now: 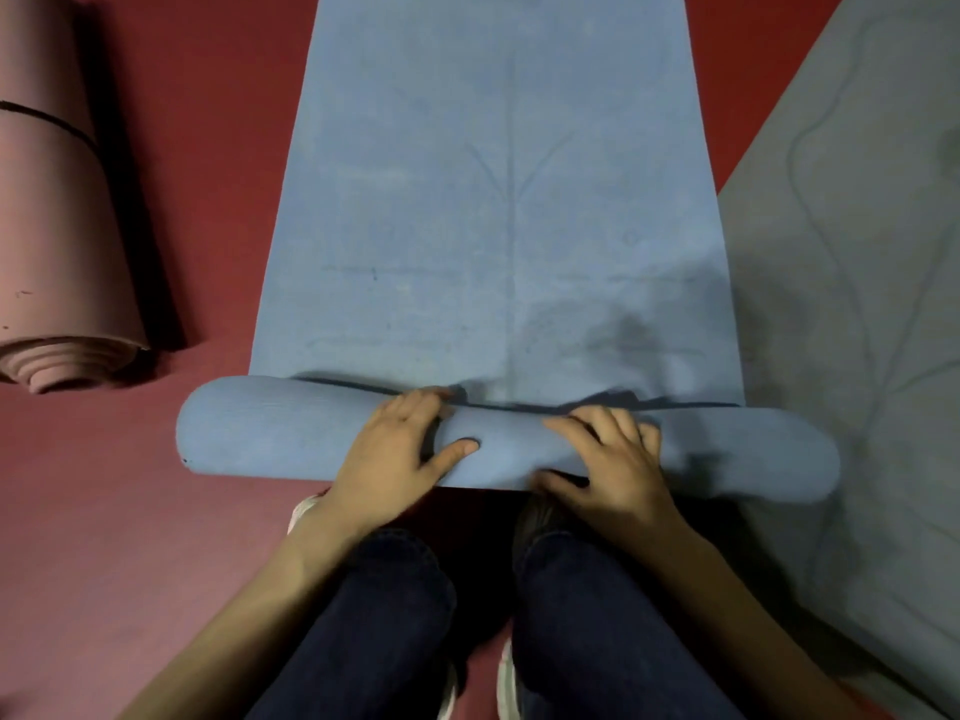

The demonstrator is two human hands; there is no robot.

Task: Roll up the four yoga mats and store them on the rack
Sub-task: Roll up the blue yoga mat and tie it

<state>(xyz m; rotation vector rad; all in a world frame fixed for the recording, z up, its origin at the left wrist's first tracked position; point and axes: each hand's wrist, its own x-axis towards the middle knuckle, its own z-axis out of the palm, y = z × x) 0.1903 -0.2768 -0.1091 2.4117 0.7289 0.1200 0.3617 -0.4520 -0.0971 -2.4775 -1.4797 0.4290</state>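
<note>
Atop blue mat roll (pixel 260 433): left hand (pixel 395 452), right hand (pixel 610 457), fingers curled over.

Left hand (pixel 400 449) and right hand (pixel 610 459) side by side, palms down, fingers (pixel 415 407) curled, forearms forward over the knees.
</note>
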